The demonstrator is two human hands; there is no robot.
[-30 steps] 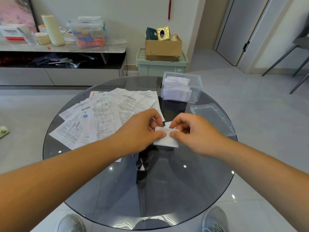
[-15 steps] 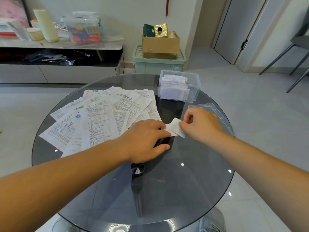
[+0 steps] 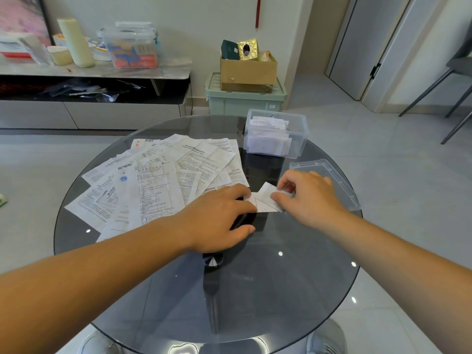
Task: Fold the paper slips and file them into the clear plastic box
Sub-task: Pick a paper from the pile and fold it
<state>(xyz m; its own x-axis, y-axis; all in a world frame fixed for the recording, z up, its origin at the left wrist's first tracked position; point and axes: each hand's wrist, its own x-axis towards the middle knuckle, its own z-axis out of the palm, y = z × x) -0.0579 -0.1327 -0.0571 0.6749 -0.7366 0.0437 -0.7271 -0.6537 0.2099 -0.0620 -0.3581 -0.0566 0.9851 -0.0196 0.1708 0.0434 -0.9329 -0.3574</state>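
Slips (image 3: 268, 140) inside clear plastic box (image 3: 301, 145), lid (image 3: 329, 178) loose beside it.

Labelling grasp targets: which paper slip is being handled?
The small folded slip beside the fanned sheets: right hand pinches it, left hand rests on its edge. The others lie spread flat or sit in the clear box.

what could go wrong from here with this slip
1. The slip is pressed flat by the left hand and pinched by the right hand. An uneven pull might crease it crooked or tear it.
2. The lid lies beside the right hand, near the table rim. A wrist swing could knock it off.
3. The left forearm crosses over the loose sheets. Moving it may drag them.
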